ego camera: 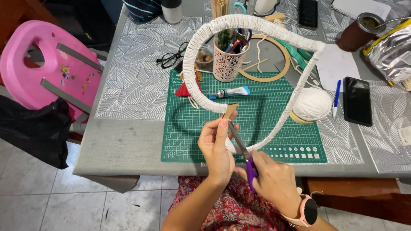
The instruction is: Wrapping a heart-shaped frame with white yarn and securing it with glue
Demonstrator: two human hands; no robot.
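Right hand (274,179), w/ pink watch (307,210) on wrist, has its grip closed round purple-handled scissors (242,147); blades point up-left toward a small brown card piece (231,111). Left hand (216,147) has its grip pinched on that card & the bottom tip of a big heart-shaped frame wrapped in white cord (257,25), held upright above the green cutting mat (201,141) on the grey worktop (124,145). On mat: glue tube (231,92), red tassel (185,90). White yarn ball (311,104) at mat's right edge; black phone (357,100) beyond it. Lattice pen cup (230,62) & wooden hoop (274,64) behind.
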